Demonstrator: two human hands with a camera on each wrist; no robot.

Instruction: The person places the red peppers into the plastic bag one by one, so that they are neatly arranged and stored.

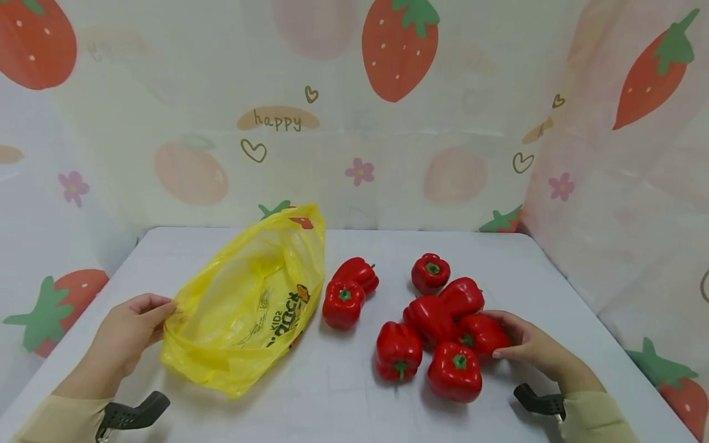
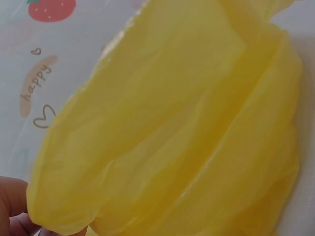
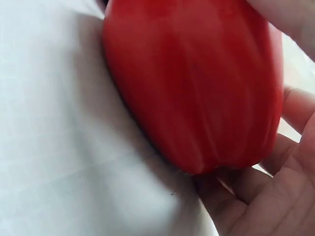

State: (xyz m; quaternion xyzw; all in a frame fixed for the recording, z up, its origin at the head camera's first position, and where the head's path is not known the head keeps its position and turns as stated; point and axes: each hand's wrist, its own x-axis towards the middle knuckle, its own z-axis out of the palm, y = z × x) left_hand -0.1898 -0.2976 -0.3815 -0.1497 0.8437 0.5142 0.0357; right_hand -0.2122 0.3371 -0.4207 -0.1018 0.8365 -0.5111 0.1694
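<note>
My left hand (image 1: pixel 130 332) pinches the rim of a yellow plastic bag (image 1: pixel 221 301) between thumb and fingers. The bag's wide mouth gapes toward me, with dark printing showing through. In the left wrist view, the yellow bag (image 2: pixel 162 137) fills most of the picture, thumb and fingertips at its lower left edge. On the right, my right hand (image 1: pixel 534 347) grips a red bell pepper (image 1: pixel 484 335) at the right side of a cluster of peppers. The right wrist view has this red bell pepper (image 3: pixel 197 83) close up, thumb over one side and fingers curled round its other side and end.
Beside the held one, several more red bell peppers (image 1: pixel 455 372) lie in the cluster. One red bell pepper (image 1: pixel 430 274) stands behind it. Two others, including a front bell pepper (image 1: pixel 343 304), sit next to the bag. A strawberry-print curtain (image 1: pixel 354 74) surrounds the white table (image 1: pixel 310 406).
</note>
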